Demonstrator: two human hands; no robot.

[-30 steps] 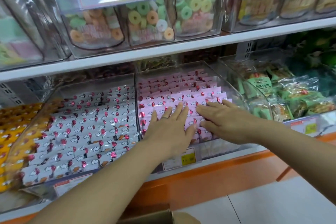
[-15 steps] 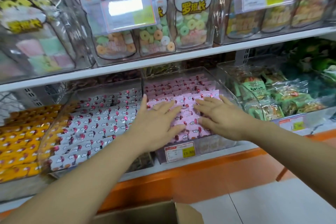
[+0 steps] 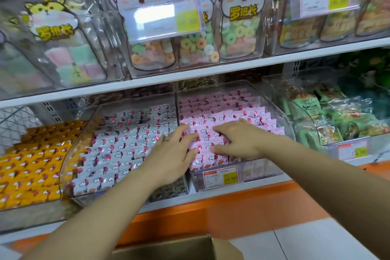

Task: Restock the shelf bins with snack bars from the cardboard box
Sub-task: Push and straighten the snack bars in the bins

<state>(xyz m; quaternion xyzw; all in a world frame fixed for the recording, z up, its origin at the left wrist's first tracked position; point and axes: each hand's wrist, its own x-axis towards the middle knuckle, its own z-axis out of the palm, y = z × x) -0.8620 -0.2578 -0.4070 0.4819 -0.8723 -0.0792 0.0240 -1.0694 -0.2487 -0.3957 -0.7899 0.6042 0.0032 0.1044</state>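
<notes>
A clear shelf bin [image 3: 282, 124] on the lower shelf is packed with rows of pink-wrapped snack bars [image 3: 232, 112]. My left hand [image 3: 175, 152] lies palm down on the front rows, fingers spread and nearly straight. My right hand [image 3: 238, 139] rests beside it on the same pink bars, fingers slightly bent with the tips pressing down. Neither hand holds a bar. Left of this bin stands another clear bin [image 3: 88, 129] full of white-wrapped bars [image 3: 126, 143]. The open flap of the cardboard box [image 3: 190, 247] shows at the bottom edge; its inside is hidden.
Yellow-wrapped bars [image 3: 31, 164] fill the far-left bin; green snack packs [image 3: 329, 116] fill the bin on the right. The upper shelf [image 3: 211, 72] holds clear tubs of ring candies just above my hands. An orange shelf base [image 3: 232, 213] and white floor tiles lie below.
The view has tilted upward, showing more of the upper shelf. My left hand slid left toward the bin divider. My right fingers have curled a little more onto the pink bars.
</notes>
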